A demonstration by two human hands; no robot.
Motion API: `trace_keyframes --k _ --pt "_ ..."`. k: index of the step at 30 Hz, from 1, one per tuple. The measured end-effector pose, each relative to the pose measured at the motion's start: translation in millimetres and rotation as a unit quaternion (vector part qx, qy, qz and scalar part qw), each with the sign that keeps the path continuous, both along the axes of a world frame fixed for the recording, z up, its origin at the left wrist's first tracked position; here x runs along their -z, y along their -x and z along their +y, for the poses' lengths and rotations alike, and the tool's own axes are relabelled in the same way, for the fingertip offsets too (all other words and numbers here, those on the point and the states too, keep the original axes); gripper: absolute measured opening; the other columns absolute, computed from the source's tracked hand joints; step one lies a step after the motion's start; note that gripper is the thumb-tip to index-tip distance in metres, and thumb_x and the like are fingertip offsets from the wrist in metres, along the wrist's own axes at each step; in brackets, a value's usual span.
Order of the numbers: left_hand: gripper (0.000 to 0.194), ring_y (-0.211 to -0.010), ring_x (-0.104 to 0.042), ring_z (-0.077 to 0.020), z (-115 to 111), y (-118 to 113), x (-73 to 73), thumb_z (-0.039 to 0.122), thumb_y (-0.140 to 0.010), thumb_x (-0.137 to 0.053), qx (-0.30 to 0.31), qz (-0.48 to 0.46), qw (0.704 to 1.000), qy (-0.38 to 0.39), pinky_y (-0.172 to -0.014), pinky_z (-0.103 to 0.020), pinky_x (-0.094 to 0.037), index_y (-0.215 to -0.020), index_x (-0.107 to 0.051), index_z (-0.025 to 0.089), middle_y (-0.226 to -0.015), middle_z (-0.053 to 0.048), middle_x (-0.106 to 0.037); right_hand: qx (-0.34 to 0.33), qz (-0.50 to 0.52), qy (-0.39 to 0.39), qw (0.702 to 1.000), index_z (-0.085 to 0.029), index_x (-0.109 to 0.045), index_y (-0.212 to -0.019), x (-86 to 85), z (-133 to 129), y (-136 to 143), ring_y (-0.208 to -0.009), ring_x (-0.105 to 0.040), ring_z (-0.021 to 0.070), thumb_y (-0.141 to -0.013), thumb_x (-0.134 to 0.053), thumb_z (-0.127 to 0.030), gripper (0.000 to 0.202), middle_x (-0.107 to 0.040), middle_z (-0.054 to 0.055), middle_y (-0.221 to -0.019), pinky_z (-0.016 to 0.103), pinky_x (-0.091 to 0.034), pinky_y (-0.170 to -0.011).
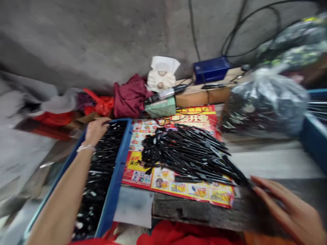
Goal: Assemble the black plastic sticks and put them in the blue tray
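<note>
A pile of thin black pieces [189,153] lies on a red and yellow printed flyer [143,177] in the middle. My right hand [286,204] is at the pile's lower right end, fingers stretched out beside the tips of some black pieces; it is blurred, and whether it touches them is unclear. My left hand [97,131] rests at the far end of a long blue bin [113,190] filled with similar black pieces [102,166]. Its fingers bend over the bin's far edge, and their tips are hidden.
Behind the flyer are a maroon cloth [131,97], a tissue pack [162,76], a green box [160,108] and a dark blue box [212,69]. A filled clear plastic bag [268,102] stands at the right, beside another blue bin [314,136]. Cables hang along the wall.
</note>
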State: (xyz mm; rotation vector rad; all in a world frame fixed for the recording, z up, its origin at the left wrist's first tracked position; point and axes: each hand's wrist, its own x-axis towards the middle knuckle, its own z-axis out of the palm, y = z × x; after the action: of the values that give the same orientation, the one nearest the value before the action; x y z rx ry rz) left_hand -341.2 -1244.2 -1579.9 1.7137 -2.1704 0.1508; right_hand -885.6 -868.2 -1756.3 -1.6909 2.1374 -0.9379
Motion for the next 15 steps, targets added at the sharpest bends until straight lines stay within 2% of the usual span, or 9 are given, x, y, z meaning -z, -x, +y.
trace_keyframes --k 3,5,7,10,12,15 --pt "0.032 -0.096 -0.065 -0.0276 9 12 -2.0 0.032 -0.078 -0.054 0.000 0.015 1.000 0.007 -0.094 -0.048 -0.047 -0.104 -0.070 0.022 -0.099 0.001 -0.073 0.016 0.012 0.000 1.000 -0.026 -0.058 -0.122 -29.3 -19 -12 -0.106 -0.063 0.0292 -0.090 -0.048 -0.049 0.040 -0.063 0.009 -0.120 0.045 -0.052 -0.088" --pt "0.038 -0.094 -0.065 -0.0233 24 27 -4.5 0.045 -0.083 -0.047 -0.018 0.015 1.000 0.021 -0.097 -0.047 -0.046 -0.110 -0.067 0.028 -0.106 0.007 -0.071 0.021 0.025 -0.007 0.999 -0.021 -0.058 -0.121 -37.7 -35 -19 -0.107 -0.061 0.0278 -0.092 -0.047 -0.046 0.040 -0.062 0.012 -0.119 0.043 -0.049 -0.091" --pt "0.036 -0.089 -0.065 -0.0181 50 48 -5.9 0.054 -0.084 -0.046 -0.037 0.053 0.997 0.030 -0.098 -0.045 -0.047 -0.106 -0.067 0.034 -0.104 0.016 -0.070 0.011 0.032 -0.024 0.999 -0.017 -0.059 -0.119 -41.0 -50 -26 -0.101 -0.062 0.0257 -0.092 -0.048 -0.042 0.038 -0.063 0.013 -0.112 0.039 -0.050 -0.088" --pt "0.024 -0.093 -0.066 -0.0198 103 84 -1.0 0.056 -0.080 -0.054 -0.003 0.150 0.989 -0.016 -0.101 -0.047 -0.048 -0.096 -0.068 0.045 -0.097 0.026 -0.069 -0.015 0.030 -0.067 0.997 -0.017 -0.061 -0.108 -43.2 -66 -33 -0.088 -0.063 0.0224 -0.091 -0.050 -0.034 0.027 -0.064 0.009 -0.098 0.034 -0.050 -0.077" --pt "0.017 -0.089 -0.069 -0.0207 138 104 8.9 0.053 -0.078 -0.058 0.026 0.183 0.982 -0.045 -0.096 -0.046 -0.053 -0.089 -0.069 0.047 -0.090 0.024 -0.071 -0.021 0.022 -0.084 0.996 -0.017 -0.061 -0.098 -44.2 -72 -35 -0.082 -0.062 0.0214 -0.088 -0.052 -0.031 0.019 -0.064 0.008 -0.092 0.033 -0.048 -0.073" --pt "0.016 -0.083 -0.071 -0.0205 179 120 30.5 0.046 -0.080 -0.061 0.107 0.192 0.972 -0.084 -0.086 -0.039 -0.058 -0.088 -0.073 0.040 -0.091 0.014 -0.075 -0.018 0.005 -0.103 0.994 -0.017 -0.062 -0.092 -45.9 -77 -33 -0.078 -0.062 0.0214 -0.084 -0.054 -0.029 0.017 -0.065 0.007 -0.087 0.033 -0.047 -0.071"
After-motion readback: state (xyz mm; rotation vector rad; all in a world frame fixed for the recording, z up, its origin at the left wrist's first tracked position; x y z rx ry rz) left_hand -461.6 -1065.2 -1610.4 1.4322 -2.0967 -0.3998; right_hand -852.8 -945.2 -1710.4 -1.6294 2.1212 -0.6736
